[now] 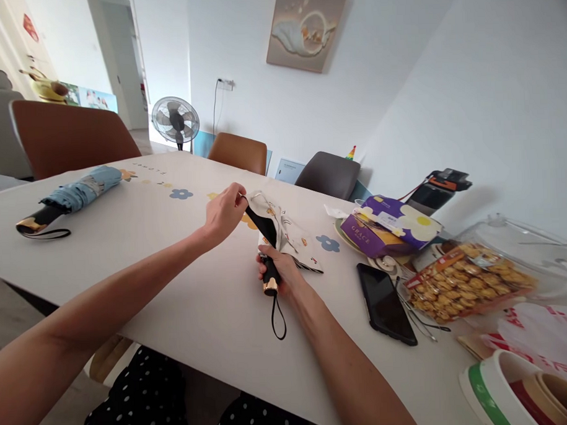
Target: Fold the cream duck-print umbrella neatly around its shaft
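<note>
A white patterned folding umbrella (303, 240) with a black lining lies loosely folded over the middle of the table. My right hand (283, 265) is wrapped round it where the black handle meets the fabric. The handle's gold-coloured end and a black wrist strap (278, 318) point toward me. My left hand (226, 209) pinches the edge of the umbrella's fabric at its left side, fingers closed. Well to the left lies a second folding umbrella (85, 189), light blue, rolled up, with a black and gold handle and a strap loop.
Right of my hands lie a black phone (386, 302) and a cable. Beyond them are a purple box (386, 227), a clear container of snacks (472, 277) and tape rolls (494, 385). Chairs (239, 153) stand along the table's far side, a fan (175, 120) behind.
</note>
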`<state>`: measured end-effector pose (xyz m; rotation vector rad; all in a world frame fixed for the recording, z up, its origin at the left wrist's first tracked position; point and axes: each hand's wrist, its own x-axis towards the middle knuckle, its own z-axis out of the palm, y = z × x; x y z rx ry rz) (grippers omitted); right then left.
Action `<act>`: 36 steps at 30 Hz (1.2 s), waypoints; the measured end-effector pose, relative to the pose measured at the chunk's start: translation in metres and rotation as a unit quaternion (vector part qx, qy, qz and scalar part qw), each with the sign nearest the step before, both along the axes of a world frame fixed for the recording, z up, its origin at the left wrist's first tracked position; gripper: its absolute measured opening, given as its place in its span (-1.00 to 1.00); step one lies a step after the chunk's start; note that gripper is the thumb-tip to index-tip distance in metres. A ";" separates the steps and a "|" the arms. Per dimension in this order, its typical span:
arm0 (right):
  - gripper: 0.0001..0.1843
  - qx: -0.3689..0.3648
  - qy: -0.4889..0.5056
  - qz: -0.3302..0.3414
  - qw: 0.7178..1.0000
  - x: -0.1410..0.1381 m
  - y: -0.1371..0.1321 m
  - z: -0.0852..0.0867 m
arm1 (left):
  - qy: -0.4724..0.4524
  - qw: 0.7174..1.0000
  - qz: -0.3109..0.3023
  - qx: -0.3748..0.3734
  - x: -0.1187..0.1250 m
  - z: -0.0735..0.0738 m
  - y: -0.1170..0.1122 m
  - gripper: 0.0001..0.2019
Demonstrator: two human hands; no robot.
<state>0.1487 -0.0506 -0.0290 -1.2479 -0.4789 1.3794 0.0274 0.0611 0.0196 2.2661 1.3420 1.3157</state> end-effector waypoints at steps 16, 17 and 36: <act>-0.54 -0.003 0.026 -0.003 1.000 0.004 0.000 0.010 | 0.034 0.992 -0.101 0.074 -0.019 -0.034 0.019 -0.67; -0.51 -0.003 0.030 -0.005 1.000 0.005 0.001 0.009 | 0.039 0.992 -0.096 0.075 -0.020 -0.035 0.020 -0.68; -0.68 -0.012 -0.244 -0.117 0.963 0.013 0.002 -0.002 | 0.309 0.941 -0.106 -0.089 -0.022 -0.045 0.030 -0.84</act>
